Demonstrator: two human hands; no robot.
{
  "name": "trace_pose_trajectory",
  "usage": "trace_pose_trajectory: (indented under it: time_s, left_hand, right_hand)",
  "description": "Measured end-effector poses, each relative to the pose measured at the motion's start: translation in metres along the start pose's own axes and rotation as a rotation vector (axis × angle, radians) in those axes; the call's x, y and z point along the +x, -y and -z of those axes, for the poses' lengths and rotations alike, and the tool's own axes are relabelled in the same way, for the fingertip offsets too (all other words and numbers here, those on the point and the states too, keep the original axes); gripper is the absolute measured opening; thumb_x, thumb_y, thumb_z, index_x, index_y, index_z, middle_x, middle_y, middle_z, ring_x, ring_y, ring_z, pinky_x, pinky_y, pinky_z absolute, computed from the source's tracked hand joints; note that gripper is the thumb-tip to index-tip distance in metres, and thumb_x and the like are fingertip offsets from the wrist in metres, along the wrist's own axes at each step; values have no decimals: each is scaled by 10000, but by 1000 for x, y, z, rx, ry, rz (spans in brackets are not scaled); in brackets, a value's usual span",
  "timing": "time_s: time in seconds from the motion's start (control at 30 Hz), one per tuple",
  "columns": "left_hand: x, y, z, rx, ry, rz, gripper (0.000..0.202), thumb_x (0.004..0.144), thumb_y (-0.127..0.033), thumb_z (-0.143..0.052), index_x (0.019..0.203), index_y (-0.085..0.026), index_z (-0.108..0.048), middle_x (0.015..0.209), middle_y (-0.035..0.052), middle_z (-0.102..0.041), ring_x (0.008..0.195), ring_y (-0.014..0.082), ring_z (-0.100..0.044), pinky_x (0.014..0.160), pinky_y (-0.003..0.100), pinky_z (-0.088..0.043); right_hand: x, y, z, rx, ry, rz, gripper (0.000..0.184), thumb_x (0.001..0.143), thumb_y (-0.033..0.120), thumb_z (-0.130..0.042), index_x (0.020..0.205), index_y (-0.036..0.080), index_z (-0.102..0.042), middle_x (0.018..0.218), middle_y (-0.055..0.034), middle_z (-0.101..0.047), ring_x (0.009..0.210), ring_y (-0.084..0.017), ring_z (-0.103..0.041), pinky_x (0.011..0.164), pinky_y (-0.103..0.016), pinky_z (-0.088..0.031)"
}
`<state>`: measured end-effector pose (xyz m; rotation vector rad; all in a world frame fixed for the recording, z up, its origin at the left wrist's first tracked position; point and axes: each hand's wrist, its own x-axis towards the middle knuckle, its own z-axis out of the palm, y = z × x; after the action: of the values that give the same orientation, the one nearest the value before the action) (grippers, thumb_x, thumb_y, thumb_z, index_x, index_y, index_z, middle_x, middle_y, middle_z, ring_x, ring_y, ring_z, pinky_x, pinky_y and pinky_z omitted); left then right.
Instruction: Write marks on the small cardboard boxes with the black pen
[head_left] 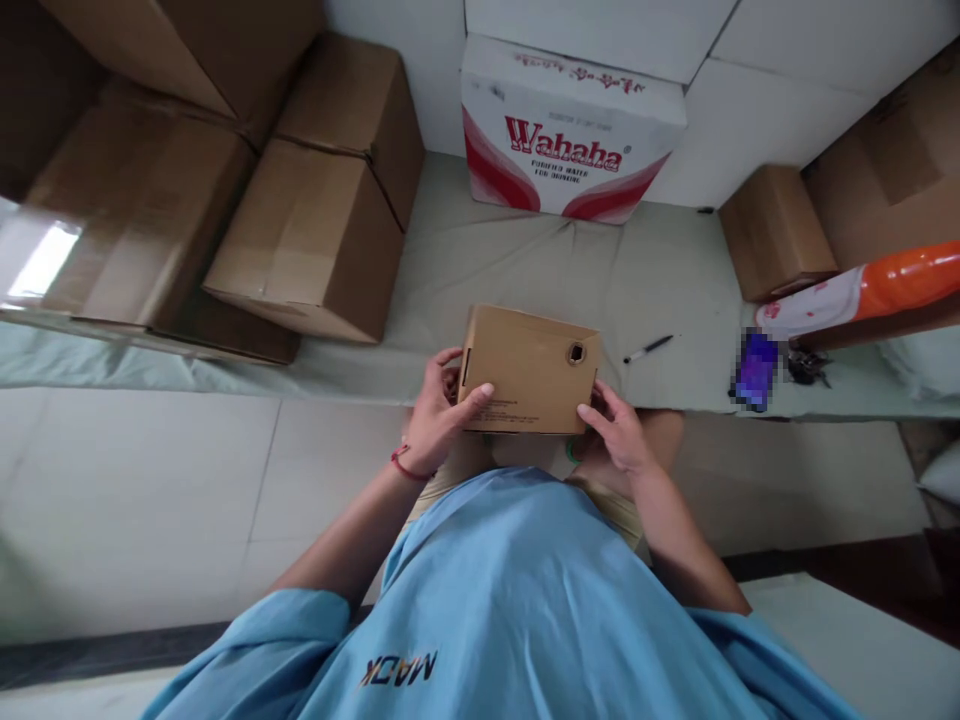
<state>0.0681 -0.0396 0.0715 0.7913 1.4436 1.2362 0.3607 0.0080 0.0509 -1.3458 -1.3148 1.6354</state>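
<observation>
A small brown cardboard box [529, 365] rests at the front edge of the cloth-covered surface, with printed text near its lower left and a round hole near its upper right corner. My left hand [441, 412] grips its left side, thumb on the top face and the other fingers partly hidden beside it. On the right side, my right hand [616, 428] holds the lower corner, its thumb on the top face. Just right of the box lies a pen [649, 349].
Large cardboard boxes [315, 220] stand at the left. A white and red Wahaba carton [570, 140] sits against the wall. To the right are a phone [755, 370], keys [808, 366], an orange and white roll-shaped item [862, 290] and a smaller carton [780, 230].
</observation>
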Motion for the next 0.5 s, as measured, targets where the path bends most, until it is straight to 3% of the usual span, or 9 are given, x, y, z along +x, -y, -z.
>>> trace_pose_trajectory:
  time_s: [0.07,0.13,0.23,0.37,0.43,0.5]
  left_hand:
    - [0,-10,2,-74,27,77,956,724,-530,-971,1500,-212,-512,1368,147,-732,1270,327,-719,1121,503,-567]
    - [-2,-17,4,-104,77,134,861,671,-457,-996,1393,-172,-624,1364,152,-741,1295,349,-704,1148,510,-545]
    - [-10,-28,11,-120,47,115,726,586,-338,-1027,1207,-178,-686,1239,106,-772,1182,300,-725,1049,432,-580]
    - [-16,-55,31,-142,-192,-191,632,509,-220,-988,1020,-242,-616,1026,-5,-739,965,196,-696,876,326,-579]
    - [-11,-76,45,-61,-323,-394,560,551,-260,-933,993,-257,-589,1038,-6,-735,1008,216,-688,965,399,-579]
    - [-2,-96,61,129,-446,-573,571,625,-426,-861,1104,-282,-586,1209,23,-735,1193,295,-663,1133,553,-516]
  right_hand:
    - [-1,-2,-1,9,0,-10,697,833,622,-878,1440,330,-699,1498,-70,-739,1411,-296,-679,1262,-522,-506]
    - [-2,-4,-1,9,-18,-11,635,822,622,-886,1364,325,-738,1414,-67,-780,1333,-286,-713,1211,-503,-541]
    - [-2,-7,4,24,-8,-43,484,830,649,-869,1154,295,-805,1179,-58,-836,1072,-247,-765,1048,-447,-611]
    - [-7,-12,13,89,-13,-96,480,799,671,-882,1044,263,-822,1033,-53,-835,855,-185,-726,898,-378,-612]
    - [-11,-16,19,107,-46,-103,481,795,665,-884,1037,254,-820,1029,-63,-832,832,-179,-712,864,-368,-604]
    - [-15,-21,25,104,-87,-104,481,802,665,-874,1032,247,-812,1020,-72,-827,812,-184,-702,832,-372,-599]
